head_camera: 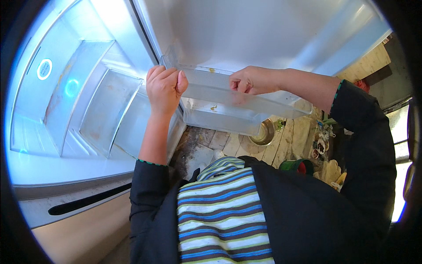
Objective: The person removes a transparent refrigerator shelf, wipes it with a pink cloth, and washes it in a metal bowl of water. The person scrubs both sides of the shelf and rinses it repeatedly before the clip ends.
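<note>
My left hand (165, 82) is closed at the left end of a clear plastic refrigerator door shelf (211, 87), by the hinge side of the open door (237, 33). The fingers hide their contact with the shelf's end. My right hand (252, 81) is a fist over the middle of the same shelf, its knuckles partly behind the clear front wall; whether it grips anything cannot be told. The shelf's right end juts out from the door, tilted. A lower door bin (221, 120) sits beneath it, with a yellowish stain behind its wall.
The lit refrigerator interior, with glass shelves (110, 112), is at the left. Below on the tiled floor stand a metal bowl (264, 133) and a green bucket (298, 166) with something red inside. Various small items lie at the right.
</note>
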The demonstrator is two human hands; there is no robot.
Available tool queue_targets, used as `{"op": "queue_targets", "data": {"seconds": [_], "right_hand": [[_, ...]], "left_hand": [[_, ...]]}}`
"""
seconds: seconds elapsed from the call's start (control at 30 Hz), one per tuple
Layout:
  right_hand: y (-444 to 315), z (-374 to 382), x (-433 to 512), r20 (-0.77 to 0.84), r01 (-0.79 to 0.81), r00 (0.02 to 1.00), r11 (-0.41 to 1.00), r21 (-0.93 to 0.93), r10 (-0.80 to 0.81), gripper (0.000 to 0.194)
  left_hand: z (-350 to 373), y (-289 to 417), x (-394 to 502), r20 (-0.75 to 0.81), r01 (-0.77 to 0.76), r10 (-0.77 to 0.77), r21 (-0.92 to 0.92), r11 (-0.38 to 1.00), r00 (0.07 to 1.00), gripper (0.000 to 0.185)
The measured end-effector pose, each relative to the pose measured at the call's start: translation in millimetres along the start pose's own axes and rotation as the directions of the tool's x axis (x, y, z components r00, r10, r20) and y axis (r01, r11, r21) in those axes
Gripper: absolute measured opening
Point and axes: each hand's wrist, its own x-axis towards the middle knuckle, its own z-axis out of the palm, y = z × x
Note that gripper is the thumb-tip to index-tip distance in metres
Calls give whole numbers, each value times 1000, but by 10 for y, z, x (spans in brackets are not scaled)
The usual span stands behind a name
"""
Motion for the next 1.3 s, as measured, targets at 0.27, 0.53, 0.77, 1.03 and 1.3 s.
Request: {"op": "queue_targets", "data": {"seconds": [0.27,0.53,0.77,1.03,1.3], "right_hand": [[196,187,1340,-212,-54,937,715,697,277,12],[38,-107,-471,113,-165,981,986,33,160,8],[257,42,15,-153,23,988,998,50,-15,12],[165,-41,-655,19,-243,969,949,199,244,15],[-189,-310,-1178,192,-421,842,837,-350,504,9]], "left_hand": [[212,110,73,-65,-26,24,-28,999,998,23],[37,-20,-7,-29,-18,20,56,998,999,24],[175,55,33,-26,-36,37,30,999,999,25],[132,0,-25,-88,-44,48,42,998,995,24],[148,30,-22,-38,-46,48,48,998,998,29]]}}
